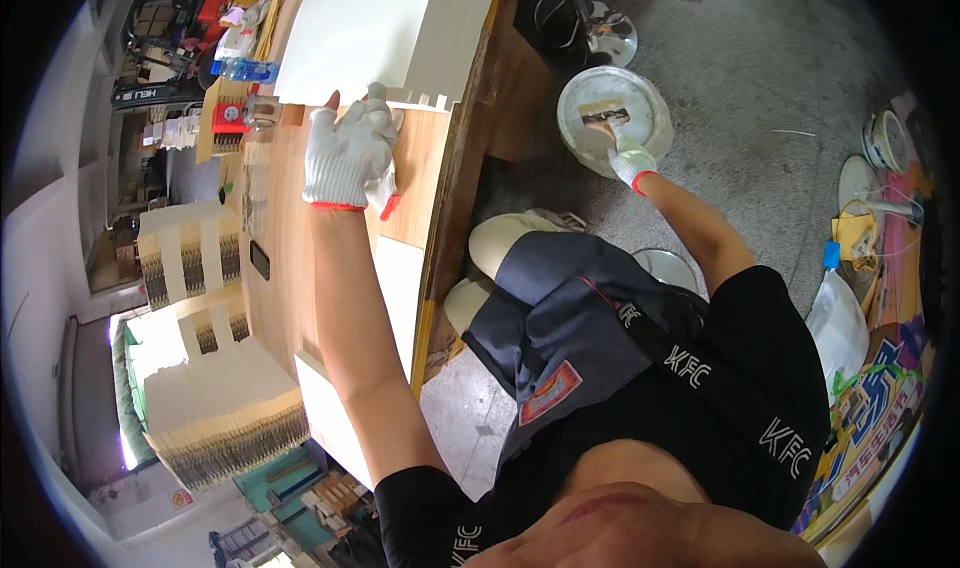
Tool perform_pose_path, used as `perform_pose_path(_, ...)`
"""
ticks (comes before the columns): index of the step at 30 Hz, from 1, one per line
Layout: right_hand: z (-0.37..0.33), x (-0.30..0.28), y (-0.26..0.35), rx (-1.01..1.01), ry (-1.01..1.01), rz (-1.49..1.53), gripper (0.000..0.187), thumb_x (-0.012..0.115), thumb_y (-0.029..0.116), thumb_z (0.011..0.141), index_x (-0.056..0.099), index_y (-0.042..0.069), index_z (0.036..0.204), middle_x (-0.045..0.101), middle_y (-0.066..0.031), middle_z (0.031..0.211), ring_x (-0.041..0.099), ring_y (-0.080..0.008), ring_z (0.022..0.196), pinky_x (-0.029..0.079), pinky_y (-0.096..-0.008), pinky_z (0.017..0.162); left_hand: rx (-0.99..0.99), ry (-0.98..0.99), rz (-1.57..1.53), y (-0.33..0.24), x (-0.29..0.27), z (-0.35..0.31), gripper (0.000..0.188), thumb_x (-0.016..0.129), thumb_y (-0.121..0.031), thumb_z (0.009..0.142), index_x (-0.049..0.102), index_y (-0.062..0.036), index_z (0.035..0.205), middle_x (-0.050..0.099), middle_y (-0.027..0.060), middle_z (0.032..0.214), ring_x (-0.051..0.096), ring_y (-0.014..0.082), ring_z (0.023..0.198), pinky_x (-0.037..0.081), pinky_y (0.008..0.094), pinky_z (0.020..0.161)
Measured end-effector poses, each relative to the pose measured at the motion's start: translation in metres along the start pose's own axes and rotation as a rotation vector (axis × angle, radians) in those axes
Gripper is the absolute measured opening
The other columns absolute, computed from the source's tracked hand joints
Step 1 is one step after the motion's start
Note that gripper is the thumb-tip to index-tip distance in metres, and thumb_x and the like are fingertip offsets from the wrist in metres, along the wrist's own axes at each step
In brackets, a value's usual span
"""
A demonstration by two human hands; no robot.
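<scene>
My left hand [350,158], in a white knitted glove with a red cuff, rests on the wooden table with its fingers spread at the near edge of a stack of white sheets [355,28]. The tip of its thumb shows bare. Partly under that hand lies what looks like another white glove [386,190] with a red edge. Low at my right, my right hand [632,160], gloved too, is closed around the handle of a flat, wide brush [606,115]. The brush is over the mouth of a round white bucket [655,98] with whitish contents.
The wooden table [275,313] holds a phone [260,260], a red device [230,116], a blue bottle [245,71] and stacked boards [220,393] along its far side. A stool [610,38] stands behind the bucket. Tubs and a plastic bag [838,328] line the right side.
</scene>
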State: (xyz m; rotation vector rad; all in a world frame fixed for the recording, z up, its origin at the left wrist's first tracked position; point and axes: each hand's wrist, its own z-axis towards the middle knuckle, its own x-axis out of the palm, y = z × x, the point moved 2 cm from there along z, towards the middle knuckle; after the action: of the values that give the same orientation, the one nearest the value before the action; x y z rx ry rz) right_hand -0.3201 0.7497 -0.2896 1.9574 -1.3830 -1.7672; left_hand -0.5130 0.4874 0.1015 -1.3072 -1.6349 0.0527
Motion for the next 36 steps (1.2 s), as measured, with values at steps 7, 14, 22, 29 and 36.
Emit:
perform_pose_path(7,0.029,-0.163,0.163,-0.402,0.198,1.182,0.056,0.053,0.031,0.098,0.036,0.018,0.149,0.043,0.0067,0.065,0.036,-0.0036,0.044,0.025,-0.02,0.037,-0.04,-0.057,-0.088,-0.006,-0.016,0.006,0.042,0.047,-0.031,0.099,0.043,0.0029,0.124,0.056,0.0148,0.116,0.056,0.0272,0.092,0.052,0.0352,0.073)
perform_pose_path(14,0.031,-0.156,0.235,-0.284,0.071,1.01,0.067,0.062,0.034,0.091,0.033,0.023,0.151,0.055,-0.0012,0.075,0.05,-0.0112,0.053,0.043,-0.0285,0.047,0.034,-0.174,-0.11,-0.004,-0.009,0.009,0.039,0.049,-0.03,0.099,0.046,0.0006,0.124,0.056,0.0124,0.116,0.057,0.0273,0.104,0.052,0.0411,0.084)
perform_pose_path(22,0.035,-0.167,0.253,-0.28,0.036,1.01,0.062,0.057,0.033,0.094,0.032,0.021,0.149,0.055,-0.003,0.082,0.053,-0.0112,0.057,0.044,-0.0288,0.049,0.039,-0.196,-0.029,-0.009,-0.015,0.013,0.029,0.044,-0.026,0.101,0.05,-0.0008,0.114,0.058,0.012,0.115,0.058,0.028,0.1,0.053,0.0419,0.082)
perform_pose_path(29,-0.137,-0.056,0.226,-0.462,0.268,0.702,0.066,0.053,0.04,0.094,0.023,0.026,0.151,0.054,-0.0223,0.137,0.052,-0.0452,0.124,0.039,-0.0463,0.104,0.049,-0.259,-0.047,-0.006,-0.011,0.006,0.031,0.041,-0.026,0.101,0.05,0.0014,0.113,0.058,0.0144,0.109,0.058,0.0295,0.095,0.054,0.043,0.077)
perform_pose_path(36,-0.065,-0.028,0.058,-0.098,0.148,0.054,0.06,0.055,0.032,0.093,0.032,0.025,0.148,0.067,-0.0243,0.109,0.064,-0.0434,0.099,0.047,-0.0516,0.087,0.098,-0.277,-0.109,-0.01,0.003,0.001,0.034,0.046,-0.019,0.098,0.045,0.0028,0.124,0.052,0.0158,0.123,0.052,0.0311,0.114,0.047,0.0447,0.099)
